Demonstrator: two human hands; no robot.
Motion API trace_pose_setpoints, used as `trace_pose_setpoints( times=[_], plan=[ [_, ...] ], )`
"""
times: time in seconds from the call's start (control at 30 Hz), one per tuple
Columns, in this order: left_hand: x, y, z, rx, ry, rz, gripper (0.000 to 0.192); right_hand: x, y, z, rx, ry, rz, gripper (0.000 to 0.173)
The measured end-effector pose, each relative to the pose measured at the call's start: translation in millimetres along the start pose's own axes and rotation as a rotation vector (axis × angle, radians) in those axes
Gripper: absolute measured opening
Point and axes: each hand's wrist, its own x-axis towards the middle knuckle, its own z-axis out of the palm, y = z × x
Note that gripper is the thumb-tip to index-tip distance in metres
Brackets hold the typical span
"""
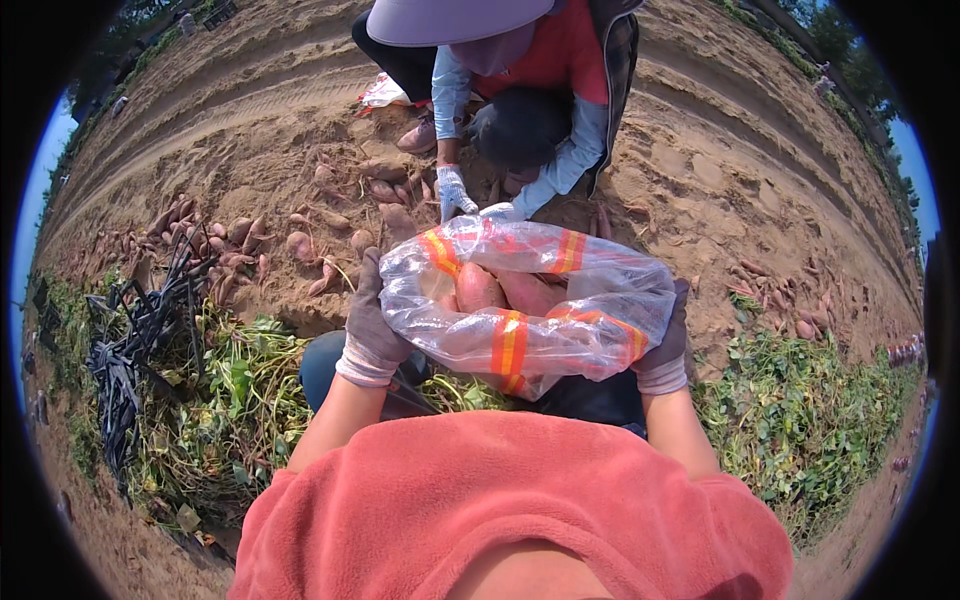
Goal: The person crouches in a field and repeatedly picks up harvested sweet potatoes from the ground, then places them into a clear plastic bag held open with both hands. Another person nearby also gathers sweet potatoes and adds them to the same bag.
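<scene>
Between my hands is a clear plastic bag (592,349) with orange and yellow stripes, its rim rolled outward into a wide oval mouth. Inside the bag lie a few pink-skinned sweet potatoes (480,289). My gloved left hand (373,322) grips the bag's left rim, the thumb up along the side. On the opposite side, my gloved right hand (667,341) holds the right rim, its fingers partly hidden behind the plastic. A co-worker's gloved hands (455,191) are close to the bag's far edge; whether they touch it I cannot tell.
A co-worker (525,97) in a wide-brimmed hat squats opposite me. Loose sweet potatoes (240,232) lie on the sandy soil (712,225) to the left, with another heap (787,296) at right. Cut vines (247,390) and black plastic strips (124,367) are at my left; more vines (802,420) are at right.
</scene>
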Motion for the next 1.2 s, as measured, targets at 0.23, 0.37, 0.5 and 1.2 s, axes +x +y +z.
trace_pose_setpoints(
  times=[0.23, 0.37, 0.5, 1.2],
  plan=[
    [-3, -10, 27, -0.285, -0.165, -0.145, 0.059, -1, 17, -17, 0.129, -0.267, 0.073, 0.064],
    [-6, -8, 38, -0.249, -0.297, -0.112, 0.043, -4, 17, -12, 0.246, -0.189, 0.207, 0.059],
    [-2, -11, 28, -0.176, -0.013, -0.055, 0.048, 1, 11, -17, 0.293, -0.192, 0.228, 0.052],
    [63, -10, -40, -0.209, -0.089, -0.067, 0.045, 23, 8, -7, 0.195, -0.249, 0.231, 0.058]
  ],
)
